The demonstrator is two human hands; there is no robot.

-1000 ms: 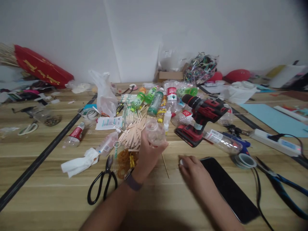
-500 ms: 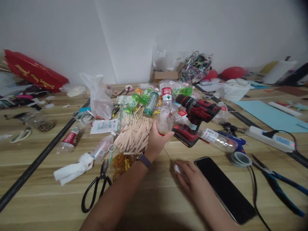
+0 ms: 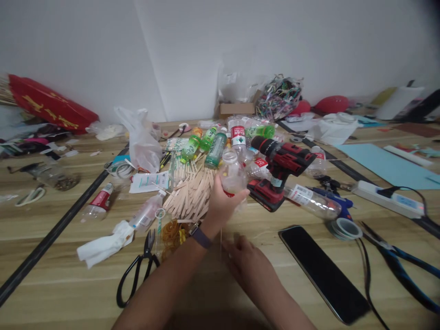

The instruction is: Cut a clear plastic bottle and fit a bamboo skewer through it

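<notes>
My left hand [image 3: 223,197] is wrapped round a clear plastic bottle [image 3: 234,170], its open neck pointing up and away from me. Below and to the right, my right hand [image 3: 245,259] has its fingers closed near the tabletop. A thin wooden stick [image 3: 221,240] runs up from its fingertips toward the underside of the bottle; blur hides its ends and the small white piece seen earlier. Just right of the bottle stands a red and black cordless drill [image 3: 282,167]. Loose flat wooden sticks [image 3: 190,195] lie left of my left hand.
Black-handled scissors [image 3: 139,270] and rubber bands [image 3: 172,238] lie left of my forearms. A phone [image 3: 323,272], pliers [image 3: 395,261], a tape roll [image 3: 345,228] and a power strip [image 3: 388,199] are on the right. Several bottles, including a green one [image 3: 216,150], crowd the back.
My right hand has moved left, away from the phone, bringing the thin stick under the bottle and more upright. My left hand keeps the bottle in nearly the same place.
</notes>
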